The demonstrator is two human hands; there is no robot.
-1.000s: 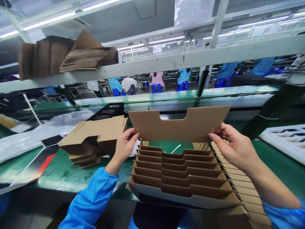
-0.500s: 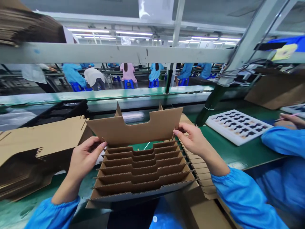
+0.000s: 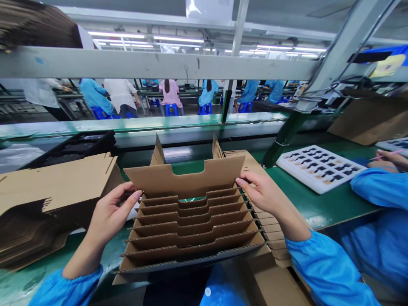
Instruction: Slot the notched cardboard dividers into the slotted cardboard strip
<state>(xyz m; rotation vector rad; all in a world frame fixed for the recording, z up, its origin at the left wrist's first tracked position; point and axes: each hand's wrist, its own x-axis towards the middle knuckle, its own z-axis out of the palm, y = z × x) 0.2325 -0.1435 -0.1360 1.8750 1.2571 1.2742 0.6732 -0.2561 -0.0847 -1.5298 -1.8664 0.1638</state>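
A cardboard divider (image 3: 188, 182) with a notch in its upper edge stands upright behind a row of several similar notched dividers (image 3: 191, 233). These cross slotted cardboard strips at both sides, forming a partition grid. At the left end of the rear divider, my left hand (image 3: 110, 214) is closed, thumb and fingers pinching near its lower corner. Around its right edge, my right hand (image 3: 259, 191) is closed in a pinch as well. Behind the divider, the free slotted ends of the strips (image 3: 217, 146) stick up.
Stacked cardboard sheets (image 3: 60, 178) lie left, before a black tray (image 3: 76, 146). More slotted cardboard (image 3: 270, 229) lies right. A white foam tray (image 3: 318, 168) with black parts sits near a co-worker's blue sleeve (image 3: 379, 187). A metal post (image 3: 283, 131) rises behind the bench.
The rear divider has come down closer to the row, with both hands still at its ends. More of the strips' slotted ends shows behind it. A person in the background has straightened up.
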